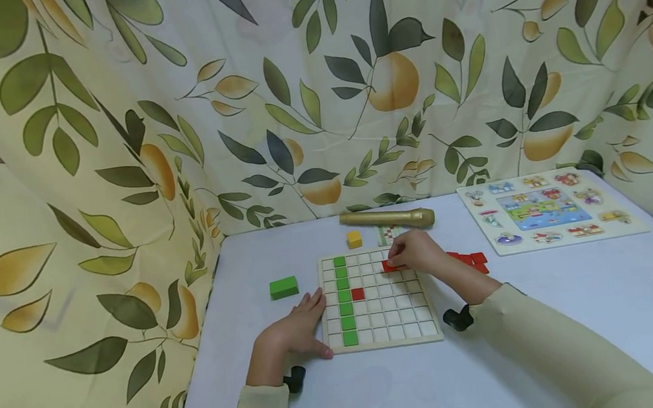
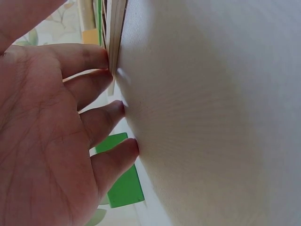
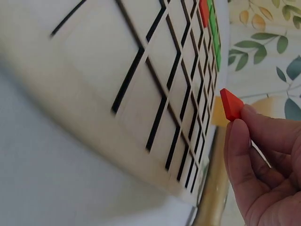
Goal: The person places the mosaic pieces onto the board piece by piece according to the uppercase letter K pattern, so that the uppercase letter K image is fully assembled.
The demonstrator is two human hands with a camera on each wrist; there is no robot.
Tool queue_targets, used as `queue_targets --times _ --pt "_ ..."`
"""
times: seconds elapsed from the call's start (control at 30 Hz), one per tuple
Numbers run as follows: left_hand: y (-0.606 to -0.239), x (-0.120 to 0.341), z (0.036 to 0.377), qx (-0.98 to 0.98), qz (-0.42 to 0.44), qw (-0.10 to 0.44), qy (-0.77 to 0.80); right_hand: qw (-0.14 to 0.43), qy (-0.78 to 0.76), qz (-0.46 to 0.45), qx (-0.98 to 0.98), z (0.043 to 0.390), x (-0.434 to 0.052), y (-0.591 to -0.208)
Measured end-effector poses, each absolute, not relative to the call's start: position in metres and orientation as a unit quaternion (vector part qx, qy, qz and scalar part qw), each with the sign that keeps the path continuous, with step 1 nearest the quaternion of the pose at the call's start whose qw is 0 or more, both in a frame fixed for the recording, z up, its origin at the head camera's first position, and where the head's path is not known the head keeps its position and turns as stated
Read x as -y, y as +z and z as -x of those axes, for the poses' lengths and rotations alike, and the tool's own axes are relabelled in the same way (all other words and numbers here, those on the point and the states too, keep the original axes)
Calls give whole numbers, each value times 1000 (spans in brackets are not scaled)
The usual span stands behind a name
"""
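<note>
right hand (image 1: 418,251) pinching red tile (image 3: 231,104), above board edge (image 1: 366,252)

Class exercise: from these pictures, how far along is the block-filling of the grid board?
Done: a green column and one red square sit in the grid board. In hand: the right hand pinches a red block over the board's far edge, while the left hand steadies it. Left: most cells are unfilled; red pieces and a green block wait outside.
</note>
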State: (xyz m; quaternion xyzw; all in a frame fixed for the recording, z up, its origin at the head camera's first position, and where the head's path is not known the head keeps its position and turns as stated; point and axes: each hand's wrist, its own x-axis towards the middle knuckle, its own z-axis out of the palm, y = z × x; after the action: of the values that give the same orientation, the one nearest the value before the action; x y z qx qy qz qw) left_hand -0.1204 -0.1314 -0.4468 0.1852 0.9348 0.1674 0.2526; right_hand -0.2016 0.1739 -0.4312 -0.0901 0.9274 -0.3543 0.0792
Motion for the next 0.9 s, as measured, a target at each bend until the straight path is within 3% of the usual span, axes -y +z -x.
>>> queue_targets --times 0.9 --pt "-448 131 122 -936 -185 249 169 94 -367 107 -919 201 -130 -452"
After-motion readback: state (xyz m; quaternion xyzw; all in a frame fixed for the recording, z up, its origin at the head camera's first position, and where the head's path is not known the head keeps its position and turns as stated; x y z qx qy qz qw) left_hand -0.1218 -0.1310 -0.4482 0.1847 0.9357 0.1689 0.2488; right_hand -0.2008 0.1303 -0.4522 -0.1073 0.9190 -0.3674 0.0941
